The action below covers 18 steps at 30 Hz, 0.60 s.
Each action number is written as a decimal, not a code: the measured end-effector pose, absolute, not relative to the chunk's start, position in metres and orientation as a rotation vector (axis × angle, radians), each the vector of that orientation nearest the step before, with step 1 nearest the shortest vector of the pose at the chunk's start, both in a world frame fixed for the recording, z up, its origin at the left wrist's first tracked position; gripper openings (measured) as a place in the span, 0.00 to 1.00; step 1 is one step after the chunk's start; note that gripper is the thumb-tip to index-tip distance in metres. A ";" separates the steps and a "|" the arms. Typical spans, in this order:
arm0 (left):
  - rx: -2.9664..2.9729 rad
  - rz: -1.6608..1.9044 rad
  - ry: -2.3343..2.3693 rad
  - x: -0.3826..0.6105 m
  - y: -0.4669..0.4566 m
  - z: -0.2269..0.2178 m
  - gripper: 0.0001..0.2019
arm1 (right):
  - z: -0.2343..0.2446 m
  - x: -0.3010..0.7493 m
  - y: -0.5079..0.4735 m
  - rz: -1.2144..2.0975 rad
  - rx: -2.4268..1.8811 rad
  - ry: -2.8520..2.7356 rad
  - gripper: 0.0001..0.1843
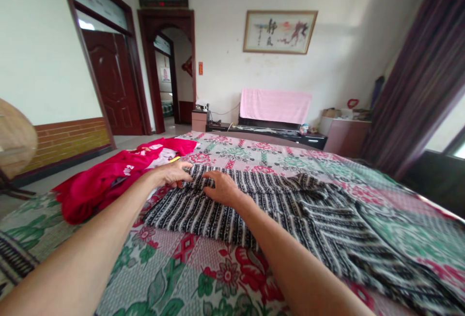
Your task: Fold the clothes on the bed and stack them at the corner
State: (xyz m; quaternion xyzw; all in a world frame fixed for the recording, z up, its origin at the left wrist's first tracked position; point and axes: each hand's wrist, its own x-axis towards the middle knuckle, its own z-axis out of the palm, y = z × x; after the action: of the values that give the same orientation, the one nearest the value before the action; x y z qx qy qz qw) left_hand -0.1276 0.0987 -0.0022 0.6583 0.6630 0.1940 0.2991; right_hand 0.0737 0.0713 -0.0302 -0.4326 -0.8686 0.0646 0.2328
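A black-and-white striped knit sweater (283,204) lies spread across the bed, its far part bunched and its right end running toward the lower right. At its left end, my left hand (176,173) has curled fingers on the far corner of the knit. Close by on the right, my right hand (222,188) bends over the same cloth, thumb and fingers pinching a raised fold. Some fingertips are hidden in the fabric. Just beyond my left hand is a heap of red clothing (98,180) with white print, and a small yellow strip shows beside my fingers.
A floral bedspread (232,270) covers the bed. Another dark striped cloth (14,258) shows at the left edge. Beyond the bed stands a low black cabinet (316,141), with a pink towel (276,105) draped above it. A round wooden board (16,137) stands at left.
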 end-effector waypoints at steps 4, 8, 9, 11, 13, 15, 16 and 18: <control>1.628 0.683 1.602 -0.123 0.092 0.006 0.37 | -0.046 0.067 0.072 0.131 -1.264 -2.372 0.23; 1.516 0.881 1.495 -0.113 0.089 0.014 0.33 | -0.046 0.064 0.075 0.146 -1.372 -2.245 0.16; 1.500 0.938 1.531 -0.112 0.090 0.015 0.31 | -0.045 0.064 0.078 0.186 -1.422 -2.168 0.16; 1.492 1.045 1.640 -0.116 0.093 0.016 0.25 | -0.042 0.066 0.084 0.290 -1.520 -1.978 0.18; 1.536 1.010 1.682 -0.123 0.096 0.016 0.18 | -0.041 0.071 0.092 0.406 -1.542 -1.832 0.18; 1.609 0.790 1.599 -0.130 0.096 0.015 0.14 | -0.042 0.076 0.099 0.506 -1.490 -1.746 0.18; 1.637 0.662 1.544 -0.132 0.096 0.014 0.13 | -0.043 0.078 0.102 0.544 -1.454 -1.713 0.18; 1.670 0.489 1.467 -0.133 0.094 0.010 0.13 | -0.045 0.081 0.106 0.592 -1.391 -1.663 0.18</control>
State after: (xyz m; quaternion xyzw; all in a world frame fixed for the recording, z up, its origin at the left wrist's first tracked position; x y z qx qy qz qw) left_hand -0.1330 0.0942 0.0104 0.6661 0.5852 0.1950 0.4193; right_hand 0.0806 0.1061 -0.0450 -0.5580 -0.6671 0.2376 0.4325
